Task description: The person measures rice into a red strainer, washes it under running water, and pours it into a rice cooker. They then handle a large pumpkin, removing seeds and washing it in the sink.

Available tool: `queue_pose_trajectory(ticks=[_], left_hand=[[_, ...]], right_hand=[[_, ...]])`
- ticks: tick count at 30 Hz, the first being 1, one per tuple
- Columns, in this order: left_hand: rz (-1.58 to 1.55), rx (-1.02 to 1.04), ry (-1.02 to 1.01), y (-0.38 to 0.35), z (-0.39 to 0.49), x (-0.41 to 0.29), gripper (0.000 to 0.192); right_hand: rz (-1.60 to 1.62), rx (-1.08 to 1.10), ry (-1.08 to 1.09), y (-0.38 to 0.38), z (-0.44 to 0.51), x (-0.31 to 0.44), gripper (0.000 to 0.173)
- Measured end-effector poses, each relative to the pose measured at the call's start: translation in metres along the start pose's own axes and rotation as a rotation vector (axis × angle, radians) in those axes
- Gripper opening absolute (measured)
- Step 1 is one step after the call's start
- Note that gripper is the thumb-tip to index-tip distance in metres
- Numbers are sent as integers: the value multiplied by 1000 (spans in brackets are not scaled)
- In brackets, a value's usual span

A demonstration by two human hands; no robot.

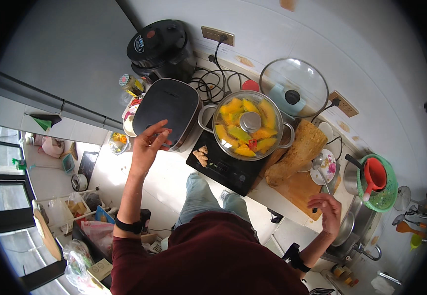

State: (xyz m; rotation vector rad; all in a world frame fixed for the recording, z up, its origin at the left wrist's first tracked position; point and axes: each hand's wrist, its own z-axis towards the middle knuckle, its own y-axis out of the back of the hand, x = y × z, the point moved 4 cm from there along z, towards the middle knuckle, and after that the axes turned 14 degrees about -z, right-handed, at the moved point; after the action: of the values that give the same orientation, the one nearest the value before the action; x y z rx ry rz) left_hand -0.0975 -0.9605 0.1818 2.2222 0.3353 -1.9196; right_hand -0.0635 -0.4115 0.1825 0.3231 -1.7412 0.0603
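Observation:
My left hand (150, 143) is raised with nothing in it, its fingers apart, over the near edge of a dark-lidded appliance (167, 107). My right hand (328, 214), also empty with loosely bent fingers, hangs by the near end of a wooden cutting board (294, 191). Between them a steel pot with a glass lid (250, 122) stands on a black induction cooktop (232, 177); orange-yellow squash pieces show through the lid. Ginger root (200, 156) lies on the cooktop's left corner. A large cut squash (298, 151) rests on the board, beside a floral plate (328, 167) with a metal spoon (320, 166).
A black electric pressure cooker (162, 48) stands behind the appliance, near tangled power cords (213, 86). Another glass lid (294, 86) leans by the wall. At right are a green basket (390, 184) with a red ladle (375, 175) and the sink (361, 221).

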Motion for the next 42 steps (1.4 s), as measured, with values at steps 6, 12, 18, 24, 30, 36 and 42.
queue_pose_trajectory(ticks=[6, 12, 18, 24, 30, 36, 42], left_hand=[[-32, 63, -12, 87, 65, 6, 38], [18, 101, -44, 167, 129, 35, 36], [199, 73, -97, 213, 151, 66, 40], [145, 123, -74, 203, 161, 91, 46], [164, 165, -79, 198, 171, 101, 55], [64, 154, 51, 201, 173, 109, 55], [66, 158, 106, 200, 176, 110, 57]], right_hand=[[-37, 444, 136, -245, 74, 94, 21], [7, 24, 169, -367, 218, 164, 28], [-93, -143, -29, -397, 353, 167, 29], [160, -304, -249, -413, 451, 123, 25], [130, -513, -369, -396, 543, 38, 16], [-180, -565, -456, -399, 605, -52, 27], [-583, -528, -347, -401, 649, -105, 45]])
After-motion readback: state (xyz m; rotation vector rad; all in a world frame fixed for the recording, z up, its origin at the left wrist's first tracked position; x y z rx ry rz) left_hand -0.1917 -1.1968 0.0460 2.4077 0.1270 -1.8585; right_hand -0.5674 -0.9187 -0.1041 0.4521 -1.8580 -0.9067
